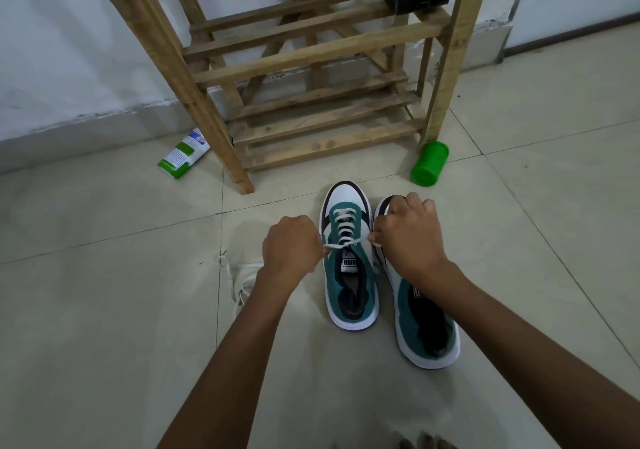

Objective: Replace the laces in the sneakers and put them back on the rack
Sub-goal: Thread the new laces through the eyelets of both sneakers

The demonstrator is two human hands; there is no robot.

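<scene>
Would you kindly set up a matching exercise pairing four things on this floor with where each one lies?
Things:
1. green plastic cup
2. green-and-white box
3. loose white lace
4. laced sneaker

Places:
A. on the tiles, left of the left forearm
B. between the two hands
C. on its side by the rack's right front leg
D. by the wall, left of the rack's left front leg

Pairs: 1-C, 2-D, 3-A, 4-B
</scene>
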